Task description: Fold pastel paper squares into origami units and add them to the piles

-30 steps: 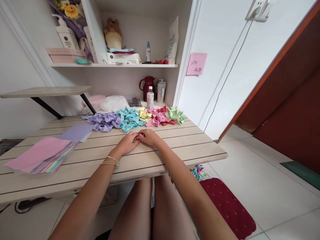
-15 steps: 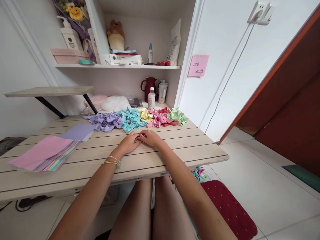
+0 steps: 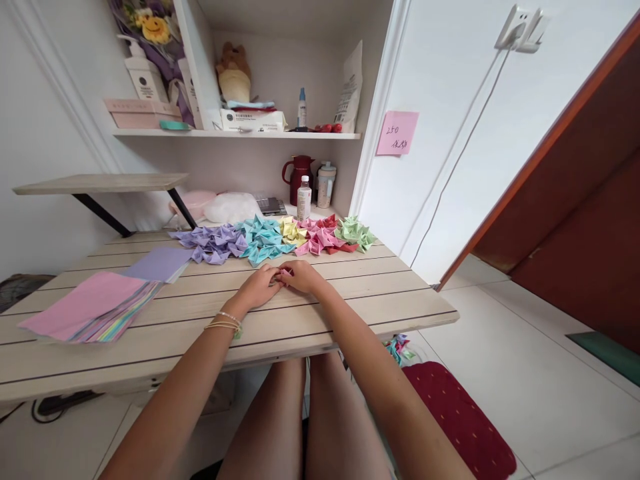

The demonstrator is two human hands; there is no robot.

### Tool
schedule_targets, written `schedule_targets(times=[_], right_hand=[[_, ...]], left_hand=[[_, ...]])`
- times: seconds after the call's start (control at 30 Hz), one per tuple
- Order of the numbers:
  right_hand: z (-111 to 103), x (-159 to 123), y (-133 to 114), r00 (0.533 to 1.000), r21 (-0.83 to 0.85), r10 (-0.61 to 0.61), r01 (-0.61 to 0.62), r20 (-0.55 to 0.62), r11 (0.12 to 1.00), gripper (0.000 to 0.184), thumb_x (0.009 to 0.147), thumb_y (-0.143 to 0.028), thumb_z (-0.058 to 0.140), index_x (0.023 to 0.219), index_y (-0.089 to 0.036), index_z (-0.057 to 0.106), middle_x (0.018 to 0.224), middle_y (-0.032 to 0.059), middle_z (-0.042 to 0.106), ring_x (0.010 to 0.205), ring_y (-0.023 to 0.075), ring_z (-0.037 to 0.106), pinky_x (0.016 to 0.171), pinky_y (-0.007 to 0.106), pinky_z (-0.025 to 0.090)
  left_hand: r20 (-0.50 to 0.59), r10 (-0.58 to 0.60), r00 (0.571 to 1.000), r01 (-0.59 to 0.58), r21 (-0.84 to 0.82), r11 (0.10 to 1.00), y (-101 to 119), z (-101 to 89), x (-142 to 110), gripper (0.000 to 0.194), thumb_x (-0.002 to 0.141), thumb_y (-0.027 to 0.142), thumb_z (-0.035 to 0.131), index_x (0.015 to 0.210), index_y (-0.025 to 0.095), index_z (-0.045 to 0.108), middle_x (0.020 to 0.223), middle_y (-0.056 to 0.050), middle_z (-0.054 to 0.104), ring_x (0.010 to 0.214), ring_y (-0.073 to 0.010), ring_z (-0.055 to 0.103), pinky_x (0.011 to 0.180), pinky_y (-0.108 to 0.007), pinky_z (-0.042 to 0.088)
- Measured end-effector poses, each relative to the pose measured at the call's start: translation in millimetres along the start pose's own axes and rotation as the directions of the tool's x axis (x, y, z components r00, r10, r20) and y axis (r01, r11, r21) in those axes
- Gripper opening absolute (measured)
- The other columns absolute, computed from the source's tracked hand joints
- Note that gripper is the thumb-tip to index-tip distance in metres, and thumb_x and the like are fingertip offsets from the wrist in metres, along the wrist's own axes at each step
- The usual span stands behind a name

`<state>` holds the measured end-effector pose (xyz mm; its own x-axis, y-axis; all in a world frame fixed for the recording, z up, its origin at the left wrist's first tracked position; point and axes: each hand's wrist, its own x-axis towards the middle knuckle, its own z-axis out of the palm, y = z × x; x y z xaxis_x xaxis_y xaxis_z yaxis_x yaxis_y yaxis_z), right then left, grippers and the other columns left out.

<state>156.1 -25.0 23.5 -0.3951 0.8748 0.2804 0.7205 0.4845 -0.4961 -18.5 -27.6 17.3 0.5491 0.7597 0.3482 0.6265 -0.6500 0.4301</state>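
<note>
Both hands meet over the middle of the slatted desk (image 3: 360,307). Between their fingertips is a small piece of pink paper (image 3: 286,272), mostly hidden by the fingers. My left hand (image 3: 259,287), with bracelets at its wrist, is closed on the paper from the left. From the right, my right hand (image 3: 299,275) pinches the same piece. Just beyond the hands lie folded paper pieces in groups: purple (image 3: 215,242), blue (image 3: 264,239), yellow (image 3: 292,231), pink and red (image 3: 320,237), and green (image 3: 355,232).
A fanned stack of coloured paper (image 3: 90,303) and purple sheets (image 3: 159,264) lie at the left. Behind stand a small raised shelf (image 3: 100,183), a bottle (image 3: 304,199), a dark red jug (image 3: 300,175) and a tumbler (image 3: 326,185). A red stool (image 3: 455,413) is below right.
Both hands stay in almost the same place, still on the pink paper. The whole view has shifted very slightly.
</note>
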Motion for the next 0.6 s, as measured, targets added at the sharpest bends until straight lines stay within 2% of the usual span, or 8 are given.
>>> schedule_targets(times=[0.33,0.6], right_hand=[[-3.3,-0.4,-3.5,1.0,-0.01,0.017,-0.017,0.005,1.0,0.027,0.084,-0.029,0.059,0.106,-0.019,0.071,0.096,0.0056,0.072,0.084,0.0165,0.061,0.073,0.024,0.039],[-4.7,0.4,-4.8,1.0,-0.053,0.01,-0.01,-0.011,0.999,0.028,0.083,-0.031,0.06,0.106,-0.019,0.07,0.1,0.0078,0.071,0.089,0.0192,0.061,0.073,0.025,0.039]], left_hand=[[0.002,0.027,1.0,-0.027,0.022,0.999,-6.0,1.6,2.1,0.019,0.081,0.023,0.057,0.098,0.017,0.064,0.086,-0.005,0.055,0.078,-0.0182,0.056,0.074,-0.032,0.048],[0.02,0.0,1.0,0.0,0.019,1.0,-7.5,0.8,5.9,0.022,0.08,0.025,0.057,0.099,0.017,0.064,0.086,-0.006,0.056,0.079,-0.0191,0.056,0.072,-0.032,0.048]])
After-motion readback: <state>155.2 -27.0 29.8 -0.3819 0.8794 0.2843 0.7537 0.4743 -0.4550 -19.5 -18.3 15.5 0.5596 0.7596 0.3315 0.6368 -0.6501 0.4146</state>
